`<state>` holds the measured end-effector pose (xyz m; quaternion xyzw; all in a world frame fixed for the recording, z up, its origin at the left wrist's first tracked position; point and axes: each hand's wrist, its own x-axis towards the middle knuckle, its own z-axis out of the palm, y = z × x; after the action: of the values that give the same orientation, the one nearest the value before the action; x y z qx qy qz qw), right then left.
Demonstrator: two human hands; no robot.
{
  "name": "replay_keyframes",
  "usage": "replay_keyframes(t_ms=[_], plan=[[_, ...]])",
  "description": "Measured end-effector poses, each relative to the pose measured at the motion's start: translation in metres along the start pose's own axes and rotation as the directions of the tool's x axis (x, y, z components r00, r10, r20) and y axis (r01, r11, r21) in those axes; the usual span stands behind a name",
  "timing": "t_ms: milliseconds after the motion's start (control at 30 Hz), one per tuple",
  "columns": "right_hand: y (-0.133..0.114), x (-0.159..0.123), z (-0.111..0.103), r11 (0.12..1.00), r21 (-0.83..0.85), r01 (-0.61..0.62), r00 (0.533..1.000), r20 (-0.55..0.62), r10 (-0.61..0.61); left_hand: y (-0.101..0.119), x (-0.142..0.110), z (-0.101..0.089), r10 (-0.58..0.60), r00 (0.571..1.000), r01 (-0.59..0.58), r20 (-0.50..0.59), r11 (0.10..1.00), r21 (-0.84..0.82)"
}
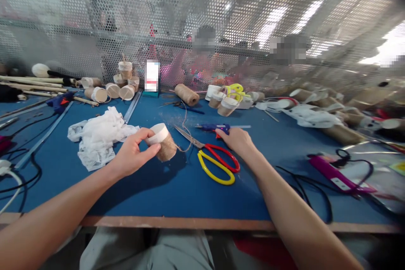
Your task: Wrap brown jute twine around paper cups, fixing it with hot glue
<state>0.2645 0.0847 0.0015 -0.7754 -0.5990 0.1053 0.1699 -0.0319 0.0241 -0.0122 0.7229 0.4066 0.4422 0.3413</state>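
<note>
My left hand (138,152) pinches a small twine-wrapped tube (166,148) with a white band at its upper end, tilted above the blue table (177,196). A strand of twine runs from it toward a twine spool (187,95) farther back. My right hand (238,141) is closed at the handle of a blue glue gun (213,127) with an orange trigger; its palm side is hidden. Between my hands lie scissors (202,145) with one red and one yellow handle loop, blades pointing away to the left. Crumpled white cloth-like material (103,137) lies left of my left hand.
Several small tubes (126,80) stand and lie at the back left, near a phone (152,76) propped by the mesh screen (177,21). Another glue gun (60,102) lies at left among sticks. A purple power strip (340,174) with black cables is at right.
</note>
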Motion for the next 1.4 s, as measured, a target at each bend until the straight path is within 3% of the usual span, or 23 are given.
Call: replay_keyframes(t_ms=[100, 167, 233, 267, 300, 367, 567, 767, 967, 1133, 1400], plan=[[-0.022, -0.025, -0.007, 0.981, -0.011, 0.194, 0.979, -0.060, -0.194, 0.003, 0.000, 0.000, 0.006, 1.000, -0.006, -0.011, 1.000, 0.011], [-0.043, -0.046, -0.008, 0.929, 0.043, 0.369, 0.929, -0.010, -0.369, 0.004, -0.001, 0.001, 0.009, 1.000, -0.009, -0.023, 1.000, 0.019], [-0.063, -0.065, -0.005, 0.854, 0.128, 0.504, 0.855, 0.066, -0.514, 0.005, -0.001, 0.001, 0.013, 0.999, -0.012, -0.035, 1.000, 0.017], [-0.071, -0.073, -0.002, 0.775, 0.198, 0.600, 0.779, 0.077, -0.623, 0.006, -0.001, 0.002, 0.014, 0.999, -0.014, -0.037, 1.000, 0.014], [-0.078, -0.078, 0.001, 0.725, 0.219, 0.653, 0.734, 0.054, -0.677, 0.006, 0.000, 0.002, 0.017, 0.999, -0.016, -0.036, 1.000, 0.011], [-0.086, -0.084, 0.005, 0.658, 0.267, 0.704, 0.677, 0.030, -0.736, 0.005, 0.000, 0.001, 0.019, 0.999, -0.019, -0.030, 1.000, 0.007], [-0.082, -0.084, 0.002, 0.649, 0.557, 0.519, 0.705, 0.150, -0.693, 0.006, 0.000, 0.000, -0.012, 0.997, 0.010, 0.071, 1.000, 0.024], [-0.078, -0.086, 0.005, 0.629, 0.594, 0.501, 0.757, 0.051, -0.651, 0.010, -0.004, 0.002, -0.044, 0.982, 0.060, 0.184, 0.994, -0.086], [-0.073, -0.088, 0.007, 0.635, 0.667, 0.391, 0.806, 0.085, -0.586, 0.012, -0.007, 0.003, -0.089, 0.964, 0.157, 0.251, 0.951, -0.265], [-0.073, -0.090, 0.006, 0.635, 0.669, 0.386, 0.806, 0.091, -0.585, 0.012, -0.007, 0.003, -0.129, 0.962, 0.219, 0.239, 0.890, -0.401], [-0.073, -0.089, 0.009, 0.614, 0.686, 0.391, 0.788, 0.096, -0.608, 0.010, -0.009, 0.003, -0.148, 0.949, 0.273, 0.280, 0.829, -0.488]])
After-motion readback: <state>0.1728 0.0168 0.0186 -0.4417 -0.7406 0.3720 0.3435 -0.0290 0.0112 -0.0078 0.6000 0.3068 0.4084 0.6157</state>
